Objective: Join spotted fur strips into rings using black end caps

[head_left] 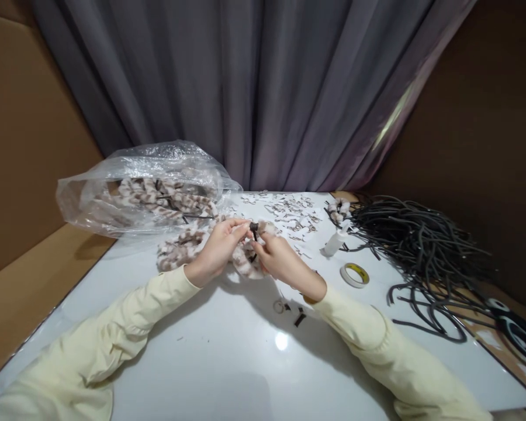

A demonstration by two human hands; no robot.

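Observation:
Both hands meet over the middle of the white table, pinching a short black cord point(255, 235) with a dark knot or wrap at its top. My left hand point(221, 245) is closed at the upper end of the cord. Lower down, the fingers of my right hand point(277, 252) close on the same piece. Just beneath hangs a fluffy white-and-brown plush piece point(248, 266), partly hidden by the fingers; whether it is joined to the cord I cannot tell. Beside my left wrist lies another fluffy striped piece point(179, 250).
A clear plastic bag point(158, 161) of striped fluffy pieces lies back left. Small metallic-looking bits point(296, 213) are scattered behind the hands. To the right are a white bottle point(334, 242), a tape roll point(355, 275), a heap of black cords point(416, 240) and dark-handled scissors point(515, 327).

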